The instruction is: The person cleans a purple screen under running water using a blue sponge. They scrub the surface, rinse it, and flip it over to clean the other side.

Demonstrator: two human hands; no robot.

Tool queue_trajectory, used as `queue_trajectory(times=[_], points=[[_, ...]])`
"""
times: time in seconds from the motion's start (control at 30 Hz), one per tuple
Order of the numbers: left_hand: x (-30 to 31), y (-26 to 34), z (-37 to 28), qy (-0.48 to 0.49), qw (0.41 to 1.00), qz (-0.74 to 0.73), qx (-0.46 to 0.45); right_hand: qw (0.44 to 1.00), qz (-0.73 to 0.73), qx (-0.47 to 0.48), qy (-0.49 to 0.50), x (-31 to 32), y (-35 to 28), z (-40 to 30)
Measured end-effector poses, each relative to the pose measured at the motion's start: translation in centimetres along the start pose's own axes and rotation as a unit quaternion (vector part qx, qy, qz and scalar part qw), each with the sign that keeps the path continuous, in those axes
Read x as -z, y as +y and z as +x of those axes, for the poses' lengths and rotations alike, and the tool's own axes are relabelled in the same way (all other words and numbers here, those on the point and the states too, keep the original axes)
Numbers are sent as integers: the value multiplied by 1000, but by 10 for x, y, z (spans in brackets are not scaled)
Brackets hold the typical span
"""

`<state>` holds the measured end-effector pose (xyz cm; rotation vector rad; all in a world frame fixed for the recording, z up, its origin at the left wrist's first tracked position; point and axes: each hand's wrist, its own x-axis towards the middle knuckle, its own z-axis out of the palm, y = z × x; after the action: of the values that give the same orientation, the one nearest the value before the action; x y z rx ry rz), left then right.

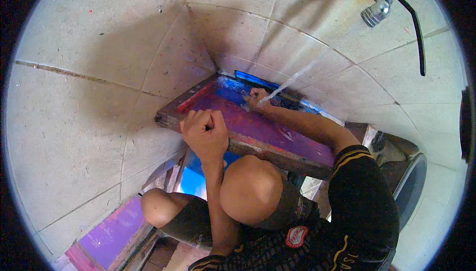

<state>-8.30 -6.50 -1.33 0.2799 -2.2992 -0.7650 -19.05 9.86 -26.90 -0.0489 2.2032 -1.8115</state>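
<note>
A screen-printing frame [271, 145] with wooden bars and purple-stained mesh [241, 118] leans tilted in a tiled corner. Blue covers the mesh toward its far side, and red runs along the left inner edge. My left hand [204, 133] grips the near bar close to its left end. Over the blue area is my right hand [258, 99], fingers curled and blurred; whether it holds anything cannot be told. A stream of water [293, 79] from a metal tap [377, 10] strikes at this hand and wrist.
Tiled walls [93, 47] with paint specks close in on the left and ahead. My bent knees [251, 189] sit just below the frame. Another purple screen [115, 230] lies at lower left. A round tub [411, 185] stands at right, and a black hose or cable [416, 36] hangs by the tap.
</note>
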Motion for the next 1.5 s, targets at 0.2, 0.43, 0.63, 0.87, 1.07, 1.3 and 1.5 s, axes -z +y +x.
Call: queue_trajectory(times=[0.2, 0.43, 0.63, 0.87, 1.07, 1.3, 1.5], points=[[6, -3, -1, 0, 1000, 25, -3, 977, 181, -101, 50, -17, 29, 4], [0, 5, 3, -10, 1000, 12, 3, 953, -192, -167, 165, 7, 66, 26], [15, -11, -1, 8, 1000, 28, 7, 981, -46, -168, 88, -4, 22, -2], [1, 2, 1, 2, 1000, 0, 8, 947, 268, -103, -144, 42, 30, -11], [3, -11, -4, -6, 1000, 1, 12, 940, 230, -124, -220, 62, -23, -23], [3, -6, 0, 10, 1000, 1, 2, 934, 198, -214, -205, 97, -58, -30], [2, -7, -5, -30, 999, -9, 43, 918, 213, -269, -198, 115, -67, -37]])
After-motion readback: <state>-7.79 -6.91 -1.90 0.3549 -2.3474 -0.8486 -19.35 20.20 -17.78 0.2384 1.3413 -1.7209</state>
